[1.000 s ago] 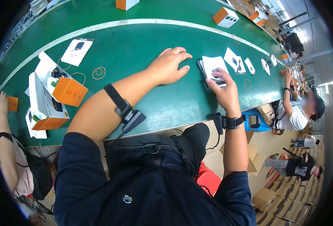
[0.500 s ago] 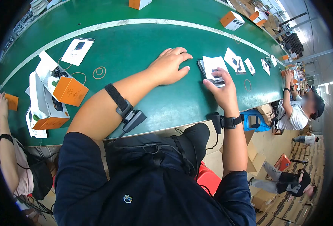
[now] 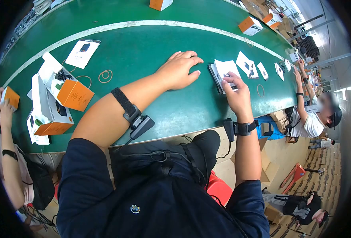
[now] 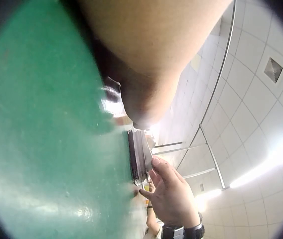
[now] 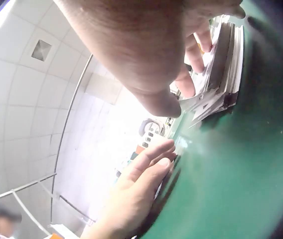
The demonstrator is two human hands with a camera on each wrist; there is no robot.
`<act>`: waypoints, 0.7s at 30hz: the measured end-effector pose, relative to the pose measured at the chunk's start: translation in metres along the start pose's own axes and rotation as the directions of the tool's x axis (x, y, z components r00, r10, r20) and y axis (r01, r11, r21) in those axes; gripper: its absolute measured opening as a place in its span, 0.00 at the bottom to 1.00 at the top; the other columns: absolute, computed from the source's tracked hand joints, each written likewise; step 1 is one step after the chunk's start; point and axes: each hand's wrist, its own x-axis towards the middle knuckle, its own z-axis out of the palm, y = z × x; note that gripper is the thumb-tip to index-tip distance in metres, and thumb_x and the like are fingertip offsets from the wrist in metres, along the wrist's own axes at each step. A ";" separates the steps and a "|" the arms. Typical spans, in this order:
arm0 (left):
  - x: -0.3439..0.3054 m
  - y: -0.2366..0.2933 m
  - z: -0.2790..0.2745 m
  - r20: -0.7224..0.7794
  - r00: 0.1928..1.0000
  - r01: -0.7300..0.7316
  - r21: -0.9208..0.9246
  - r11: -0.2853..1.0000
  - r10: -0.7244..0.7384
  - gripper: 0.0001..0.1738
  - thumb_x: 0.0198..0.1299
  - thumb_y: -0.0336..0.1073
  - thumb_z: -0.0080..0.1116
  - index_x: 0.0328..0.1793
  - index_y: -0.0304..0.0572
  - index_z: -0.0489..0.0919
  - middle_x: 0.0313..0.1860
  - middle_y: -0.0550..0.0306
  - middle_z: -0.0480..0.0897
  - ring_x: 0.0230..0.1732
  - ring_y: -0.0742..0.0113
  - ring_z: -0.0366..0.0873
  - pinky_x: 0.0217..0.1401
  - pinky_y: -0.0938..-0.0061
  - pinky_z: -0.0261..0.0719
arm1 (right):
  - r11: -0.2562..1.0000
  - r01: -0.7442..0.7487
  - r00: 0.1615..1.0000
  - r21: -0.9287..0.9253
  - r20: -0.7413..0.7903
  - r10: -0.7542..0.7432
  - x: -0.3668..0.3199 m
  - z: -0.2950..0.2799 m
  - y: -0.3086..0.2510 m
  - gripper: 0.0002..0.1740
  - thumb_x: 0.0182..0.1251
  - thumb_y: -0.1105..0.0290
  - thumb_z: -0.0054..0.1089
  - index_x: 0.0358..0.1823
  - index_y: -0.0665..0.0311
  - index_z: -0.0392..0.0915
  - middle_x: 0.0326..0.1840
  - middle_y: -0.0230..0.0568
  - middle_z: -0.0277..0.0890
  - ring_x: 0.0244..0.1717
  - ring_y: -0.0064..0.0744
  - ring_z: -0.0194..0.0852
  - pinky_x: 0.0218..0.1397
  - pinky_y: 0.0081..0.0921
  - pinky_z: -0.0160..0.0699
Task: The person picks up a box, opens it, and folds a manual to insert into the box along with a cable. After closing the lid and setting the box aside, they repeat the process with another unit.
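In the head view a stack of printed white leaflets (image 3: 224, 67) lies on the green table, and my right hand (image 3: 238, 97) has its fingers on the near right part of the stack. The right wrist view shows the stack (image 5: 226, 64) edge-on, several layers thick, with fingertips against its upper sheets. My left hand (image 3: 180, 70) rests on the tabletop to the left of the stack, fingers extended, holding nothing. From the left wrist view, the right hand (image 4: 174, 199) touches a lifted sheet with thumb and finger.
Two opened orange-and-white boxes (image 3: 75, 96) stand at the left, beside a leaflet (image 3: 82, 53) and rubber bands (image 3: 105, 76). More leaflets (image 3: 247, 65) lie right of the stack. Closed boxes (image 3: 250, 25) sit beyond the white line. Other people are at both sides.
My right thumb has moved in toward the fingers at the stack. The boxes beyond the white line have shifted right. My left hand has stayed in place. A neighbour at the left has lifted a box.
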 end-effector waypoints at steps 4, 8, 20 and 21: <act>0.001 -0.001 0.000 0.006 1.000 -0.003 0.006 1.000 0.003 0.25 0.69 0.44 0.60 0.69 0.45 0.79 0.72 0.43 0.74 0.72 0.42 0.71 0.78 0.53 0.66 | 0.990 -0.092 0.995 -0.108 -0.053 0.087 -0.001 -0.005 -0.011 0.14 0.70 0.65 0.67 0.48 0.70 0.87 0.48 0.48 0.89 0.54 0.40 0.86 0.61 0.32 0.79; 0.000 0.001 -0.002 0.017 1.000 0.000 0.009 1.000 0.000 0.24 0.69 0.44 0.60 0.69 0.46 0.79 0.72 0.43 0.74 0.73 0.42 0.70 0.78 0.53 0.66 | 0.994 -0.075 0.994 -0.077 -0.083 0.069 -0.002 -0.015 -0.007 0.15 0.72 0.66 0.67 0.47 0.74 0.86 0.41 0.46 0.89 0.46 0.35 0.87 0.54 0.30 0.81; 0.004 0.039 -0.005 -0.053 0.975 -0.220 -0.157 0.963 0.214 0.22 0.68 0.39 0.64 0.67 0.48 0.80 0.73 0.47 0.74 0.71 0.45 0.73 0.73 0.57 0.73 | 0.747 -0.154 0.988 0.646 0.085 0.131 -0.012 -0.013 0.016 0.07 0.68 0.71 0.72 0.37 0.61 0.80 0.38 0.30 0.85 0.40 0.20 0.79 0.46 0.24 0.75; 0.003 0.044 -0.003 -0.036 0.958 -0.286 -0.097 0.953 0.284 0.22 0.67 0.39 0.64 0.67 0.48 0.80 0.72 0.48 0.74 0.71 0.45 0.73 0.74 0.56 0.73 | 0.686 -0.230 0.973 0.690 0.152 0.173 -0.011 -0.014 0.014 0.06 0.70 0.70 0.70 0.37 0.59 0.80 0.38 0.28 0.83 0.39 0.18 0.77 0.45 0.23 0.73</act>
